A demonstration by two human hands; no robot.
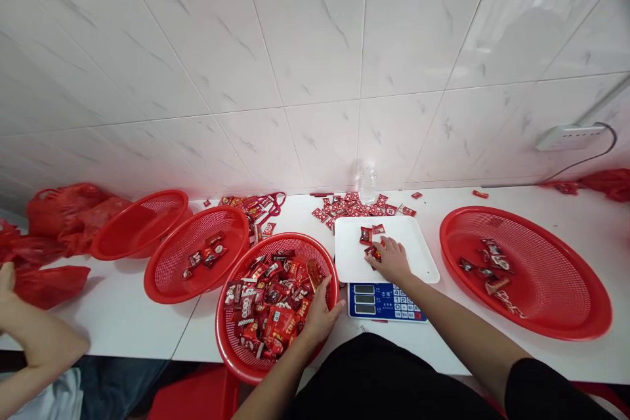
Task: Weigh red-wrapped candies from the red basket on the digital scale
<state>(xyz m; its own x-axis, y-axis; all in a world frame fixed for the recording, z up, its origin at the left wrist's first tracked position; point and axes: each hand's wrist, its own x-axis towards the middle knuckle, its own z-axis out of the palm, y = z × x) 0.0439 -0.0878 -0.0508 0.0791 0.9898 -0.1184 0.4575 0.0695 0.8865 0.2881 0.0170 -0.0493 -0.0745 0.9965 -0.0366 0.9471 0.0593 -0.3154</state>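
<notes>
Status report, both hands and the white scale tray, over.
Left hand at rim of filled red plastic basket. Right hand at small red wrapped packets on the white tray. Clear plastic bottle stands behind it.

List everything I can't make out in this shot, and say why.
All in the head view:
- Scale displays: figures too small to read.
- Packets at the right hand: partly covered by its fingers.
- Full basket: lower layers buried under top packets.
- Neighbour's arm: cut off by the left edge.
- Red bags: plastic hides any contents.
</notes>
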